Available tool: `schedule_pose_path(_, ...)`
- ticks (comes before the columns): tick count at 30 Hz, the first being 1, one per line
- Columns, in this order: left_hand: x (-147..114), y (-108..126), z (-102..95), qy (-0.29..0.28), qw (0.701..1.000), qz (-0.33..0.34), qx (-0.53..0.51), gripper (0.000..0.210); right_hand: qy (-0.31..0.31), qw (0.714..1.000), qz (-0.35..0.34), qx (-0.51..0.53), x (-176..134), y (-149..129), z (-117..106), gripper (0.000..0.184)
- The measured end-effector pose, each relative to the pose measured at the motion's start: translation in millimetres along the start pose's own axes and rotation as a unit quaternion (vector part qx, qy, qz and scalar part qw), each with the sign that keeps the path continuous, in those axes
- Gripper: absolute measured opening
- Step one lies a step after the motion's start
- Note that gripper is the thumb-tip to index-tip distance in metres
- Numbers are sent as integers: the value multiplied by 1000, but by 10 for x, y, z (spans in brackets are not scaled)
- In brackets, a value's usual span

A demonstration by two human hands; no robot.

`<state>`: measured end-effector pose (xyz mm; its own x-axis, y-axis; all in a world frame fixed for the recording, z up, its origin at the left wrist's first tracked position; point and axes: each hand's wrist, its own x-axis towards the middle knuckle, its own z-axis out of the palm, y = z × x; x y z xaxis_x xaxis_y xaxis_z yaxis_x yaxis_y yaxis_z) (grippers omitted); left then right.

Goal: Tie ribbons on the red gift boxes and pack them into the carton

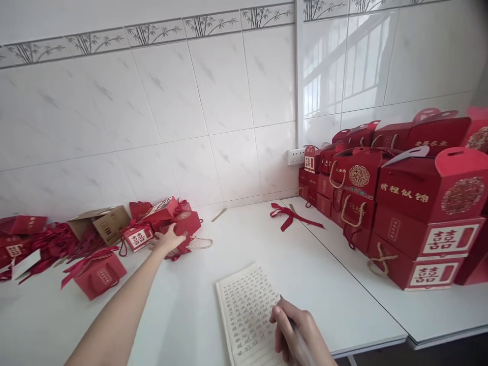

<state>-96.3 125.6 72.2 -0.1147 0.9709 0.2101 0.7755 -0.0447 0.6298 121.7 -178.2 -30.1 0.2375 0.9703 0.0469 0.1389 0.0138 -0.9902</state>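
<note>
My left hand [170, 240] reaches out to a cluster of red gift boxes at the left back. Its fingers are spread against a red box [192, 223] with a twisted rope handle, and part of the fingertips is hidden among the boxes. A small red box [138, 238] with a white double-happiness label stands just left of those fingers. At the front, my right hand [295, 330] is closed round a dark pen [303, 346]. Under it lies an open notebook [249, 310] with rows of handwriting, the pen tip near the right edge of the page.
Stacked red gift boxes [412, 188] fill the right side. A red ribbon [290, 216] lies near the table seam. At left are an opened cardboard box [110, 226], a red bag-shaped box [99, 274] and piled ribbons [57, 241]. A socket strip [295, 156] is on the tiled wall.
</note>
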Motion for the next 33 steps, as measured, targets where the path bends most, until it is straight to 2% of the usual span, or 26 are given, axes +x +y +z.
schedule_pose_path(3, 49, -66, -199, 24, 993, -53, -107, 68, -13, 1000, 10, 9, 31, 28, -15, 62)
schedule_pose_path(5, 16, -32, -240, 41, 986, -63, -148, 64, -14, 999, 23, 37, 79, 54, -38, 58)
schedule_pose_path(8, -130, 136, -121, 38, 967, -74, -239, 55, -10, 999, 5, 31, 189, 3, -122, 53)
schedule_pose_path(10, -299, 302, 52, 3, 939, -76, -334, 62, -6, 997, -64, -30, 307, -139, -213, 46)
schedule_pose_path(12, -521, 472, 265, -74, 829, -76, -549, 66, 5, 983, -148, -105, 487, -350, -308, 38)
schedule_pose_path(13, -645, 544, 376, -112, 777, -72, -615, 66, 17, 973, -187, -134, 605, -460, -347, 39)
schedule_pose_path(15, -895, 641, 588, -172, 704, -58, -686, 66, 39, 955, -247, -158, 885, -631, -394, 47)
schedule_pose_path(17, -1112, 663, 761, -222, 667, -52, -710, 61, 32, 945, -292, -145, 1182, -688, -395, 56)
schedule_pose_path(19, -1265, 629, 870, -281, 647, -67, -706, 58, 2, 937, -325, -128, 1424, -627, -357, 67)
schedule_pose_path(21, -1347, 577, 911, -348, 630, -82, -689, 57, -14, 932, -348, -98, 1551, -501, -302, 77)
schedule_pose_path(23, -1372, 536, 911, -394, 611, -73, -683, 55, -15, 934, -351, -62, 1552, -384, -254, 83)
schedule_pose_path(26, -1363, 516, 931, -404, 598, -46, -690, 43, 38, 947, -317, -33, 1434, -309, -233, 77)
schedule_pose_path(28, -1360, 519, 982, -397, 612, -37, -683, 39, 95, 955, -281, -6, 1376, -309, -250, 63)
schedule_pose_path(31, -1382, 528, 1074, -349, 661, -23, -663, 51, 117, 960, -251, 32, 1380, -306, -296, 52)
schedule_pose_path(33, -1407, 534, 1116, -302, 707, 10, -639, 56, 99, 963, -250, 9, 1411, -288, -321, 61)
